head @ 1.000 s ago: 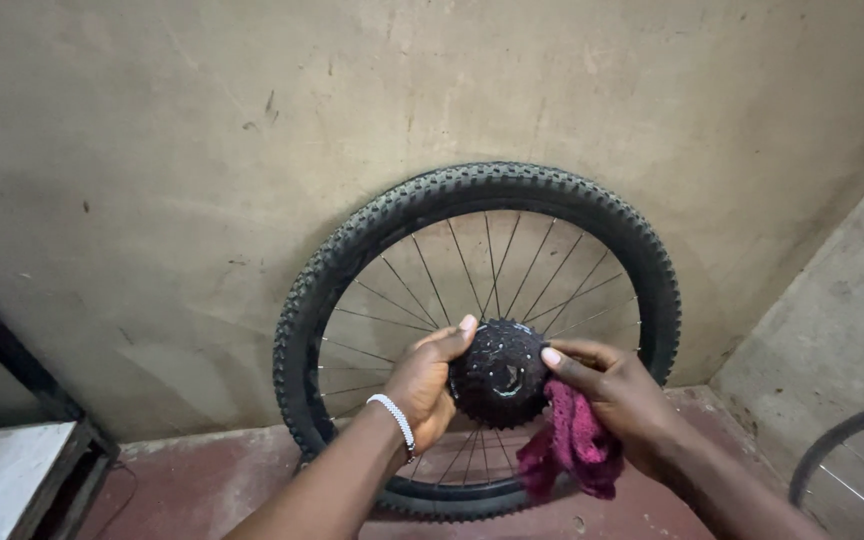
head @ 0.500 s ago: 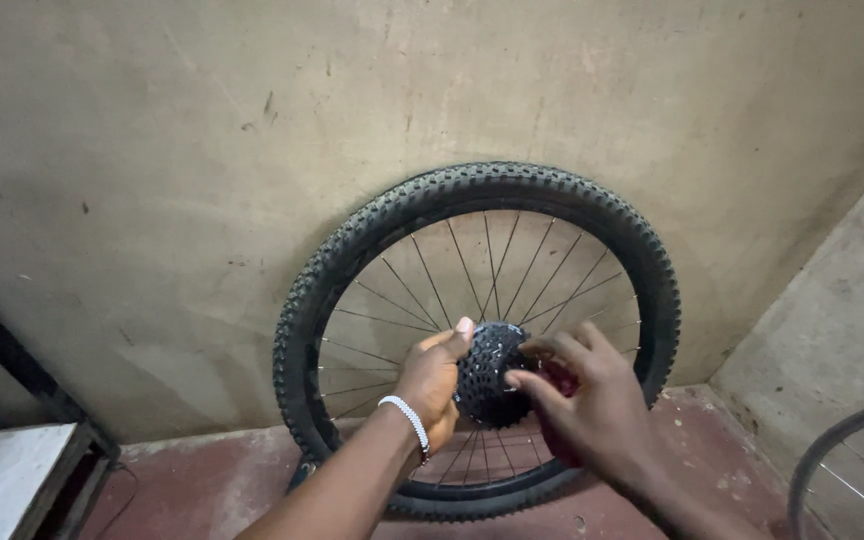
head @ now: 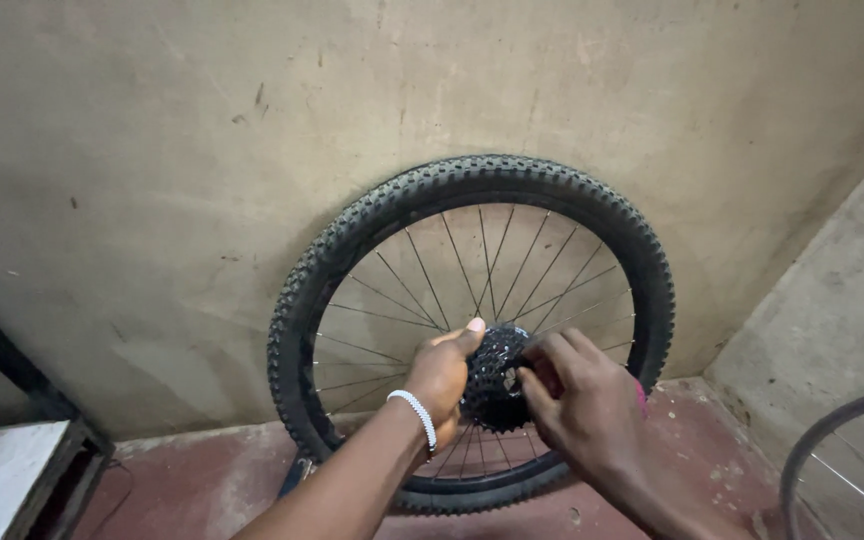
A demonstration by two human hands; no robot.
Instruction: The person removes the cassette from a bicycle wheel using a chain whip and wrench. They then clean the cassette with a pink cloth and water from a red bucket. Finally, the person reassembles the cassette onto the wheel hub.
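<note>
1. Head view, lower centre of the frame: the left hand (head: 444, 372), a white bead bracelet (head: 416, 417) on its wrist, is curling around the left edge of the black cassette (head: 495, 378), thumb tip raised above it, bracing it much as it did a second ago.
2. Just right of that, the right hand (head: 584, 400) is now covering the cassette's right side, fingers bent and pressing a pink rag (head: 640, 396) against the cogs. A second ago the rag was hanging loose below the hub; now only a sliver is showing past the hand, so wiping appears to be under way.
3. The cassette is sitting at the hub of a knobby-tyred bicycle wheel (head: 472, 180), which is leaning upright against the beige wall (head: 152, 150) on the red floor (head: 202, 480).
4. At the lower right edge, part of a second wheel (head: 832, 430) is showing.
</note>
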